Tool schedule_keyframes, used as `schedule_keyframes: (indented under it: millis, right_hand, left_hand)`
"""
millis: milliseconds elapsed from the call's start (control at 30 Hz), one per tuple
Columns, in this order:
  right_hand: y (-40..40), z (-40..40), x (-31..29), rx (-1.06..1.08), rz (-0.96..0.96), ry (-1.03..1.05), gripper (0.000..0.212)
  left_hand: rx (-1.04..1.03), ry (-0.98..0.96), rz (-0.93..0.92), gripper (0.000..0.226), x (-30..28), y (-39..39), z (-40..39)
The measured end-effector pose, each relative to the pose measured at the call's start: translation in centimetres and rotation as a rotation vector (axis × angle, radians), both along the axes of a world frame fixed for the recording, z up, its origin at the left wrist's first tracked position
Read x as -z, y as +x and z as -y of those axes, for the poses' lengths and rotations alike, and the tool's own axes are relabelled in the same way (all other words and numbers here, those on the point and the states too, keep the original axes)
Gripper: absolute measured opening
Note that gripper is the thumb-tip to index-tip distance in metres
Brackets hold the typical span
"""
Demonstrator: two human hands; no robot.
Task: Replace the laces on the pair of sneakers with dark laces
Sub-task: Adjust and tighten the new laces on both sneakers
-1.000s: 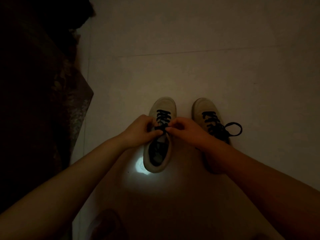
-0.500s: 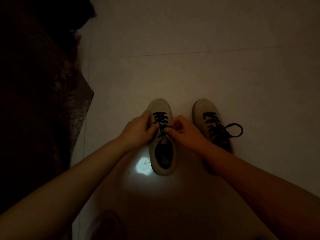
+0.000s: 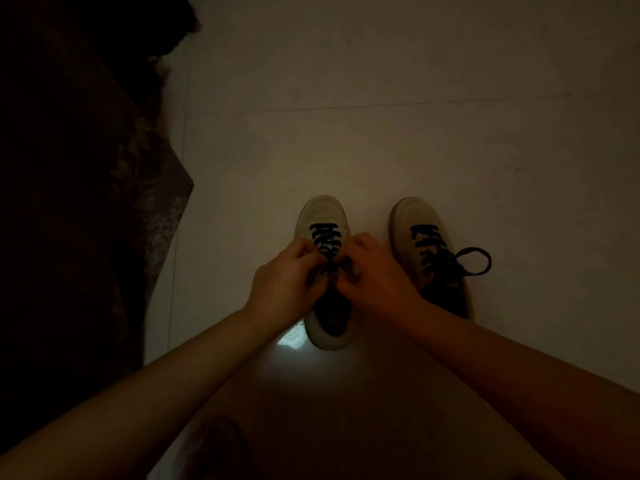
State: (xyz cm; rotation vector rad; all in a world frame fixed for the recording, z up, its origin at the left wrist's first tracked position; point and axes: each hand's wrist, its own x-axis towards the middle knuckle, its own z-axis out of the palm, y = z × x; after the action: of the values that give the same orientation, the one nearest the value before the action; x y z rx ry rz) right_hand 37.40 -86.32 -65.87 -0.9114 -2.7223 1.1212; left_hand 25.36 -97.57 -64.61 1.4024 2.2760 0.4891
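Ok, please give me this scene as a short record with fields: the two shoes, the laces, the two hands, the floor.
left shoe: pale sneaker, dark lace crossed over the front
right shoe: pale sneaker, dark lace with a loop lying on the floor
left hand: pinches the lace of the left shoe
right hand: pinches the same lace
floor: pale tiles, bright reflection near the heel
light: very dim

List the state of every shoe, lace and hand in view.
Left sneaker: upright on floor, dark lace partly threaded.
Right sneaker: upright, laced, a loop lying beside it.
Left hand: pinching the left sneaker's lace.
Right hand: pinching the same lace.
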Motion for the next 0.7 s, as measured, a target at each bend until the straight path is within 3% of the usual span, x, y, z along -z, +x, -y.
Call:
schedule_keyframes:
  millis: [233, 367, 500, 700]
  right_hand:
    - [0.0, 0.3, -0.3, 0.124, 0.023, -0.062, 0.019]
    - [-0.4, 0.4, -0.4, 0.175, 0.078, -0.085, 0.019]
    - [-0.9, 0.2, 0.2, 0.224, 0.101, -0.181, 0.016]
    - [-1.0, -1.0, 1.1, 0.161, 0.151, -0.327, 0.011]
  left_hand:
    - [-0.042, 0.015, 0.020, 0.027, 0.0, 0.4, 0.1]
    - [-0.140, -0.070, 0.075, 0.021, 0.0, 0.6, -0.8]
    - [-0.032, -0.154, 0.015, 0.018, 0.4, 0.2, -1.8]
    - [-0.193, -0.136, 0.254, 0.012, 0.6, -0.5, -2.2]
